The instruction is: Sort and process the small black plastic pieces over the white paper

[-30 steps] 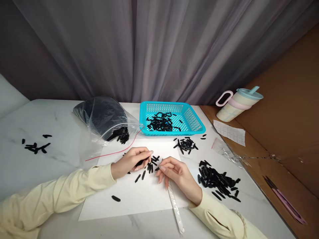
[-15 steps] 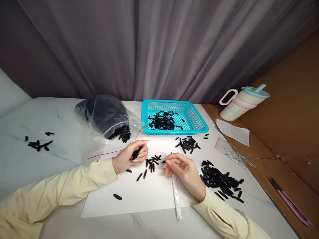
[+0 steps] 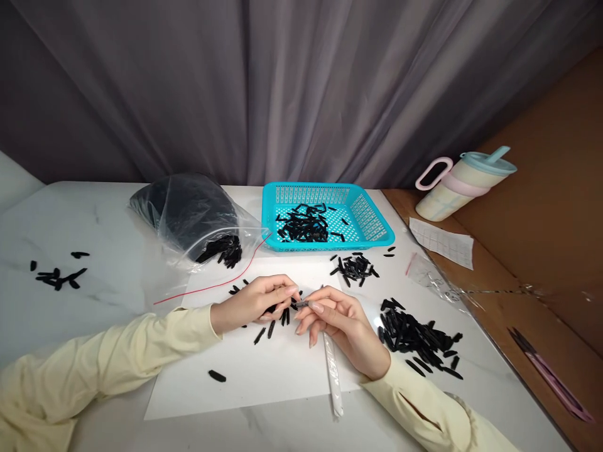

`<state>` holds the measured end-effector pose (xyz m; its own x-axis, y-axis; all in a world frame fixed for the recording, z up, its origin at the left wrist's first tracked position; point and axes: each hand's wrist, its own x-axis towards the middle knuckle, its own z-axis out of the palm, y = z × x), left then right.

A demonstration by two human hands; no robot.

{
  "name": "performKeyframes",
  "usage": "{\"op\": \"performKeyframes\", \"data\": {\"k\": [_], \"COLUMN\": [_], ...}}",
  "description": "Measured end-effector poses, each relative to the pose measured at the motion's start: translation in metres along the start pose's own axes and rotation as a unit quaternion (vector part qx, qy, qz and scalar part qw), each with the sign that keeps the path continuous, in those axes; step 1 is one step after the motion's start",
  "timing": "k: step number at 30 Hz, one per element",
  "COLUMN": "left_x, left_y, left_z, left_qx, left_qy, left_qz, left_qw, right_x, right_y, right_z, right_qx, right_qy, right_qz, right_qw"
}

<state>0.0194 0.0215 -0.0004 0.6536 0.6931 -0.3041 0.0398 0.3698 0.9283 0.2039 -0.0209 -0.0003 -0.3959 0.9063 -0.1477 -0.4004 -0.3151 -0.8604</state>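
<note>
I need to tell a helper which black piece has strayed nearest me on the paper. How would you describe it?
Start at the white paper sheet under both hands. Near its front left lies one black piece, alone, apart from the cluster by the fingers.

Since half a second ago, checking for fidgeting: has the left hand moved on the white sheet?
Yes. The left hand reached right across the white sheet, its fingertips meeting the right hand.

The table (image 3: 94,213) looks like smooth, faintly veined white marble with a soft sheen. A matt white paper sheet (image 3: 264,376) lies on it. The basket (image 3: 372,220) is glossy turquoise plastic, perforated; the bag (image 3: 188,220) is clear, crinkled plastic film. The small black pieces (image 3: 414,339) look like matt plastic.
</note>
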Motion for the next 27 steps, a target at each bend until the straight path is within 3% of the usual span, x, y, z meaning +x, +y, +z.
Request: {"op": "performKeyframes", "data": {"k": [5,14,27], "left_x": [-0.002,-0.009,-0.008], "left_y": [-0.002,-0.001,-0.005], "left_z": [0.003,0.007,0.004], "left_qx": [0.009,0.225,0.192], "left_qy": [-0.013,0.038,0.056], "left_qz": [0.0,0.09,0.074], "left_qw": [1.0,0.969,0.977], "right_x": [0.0,0.0,0.002], "right_y": [0.002,0.006,0.009], "right_z": [0.0,0.001,-0.001], "right_qx": [0.0,-0.03,-0.062], "right_qy": [-0.004,-0.008,-0.018], "right_qz": [-0.004,0.011,0.025], "right_qw": [1.0,0.999,0.998]}}
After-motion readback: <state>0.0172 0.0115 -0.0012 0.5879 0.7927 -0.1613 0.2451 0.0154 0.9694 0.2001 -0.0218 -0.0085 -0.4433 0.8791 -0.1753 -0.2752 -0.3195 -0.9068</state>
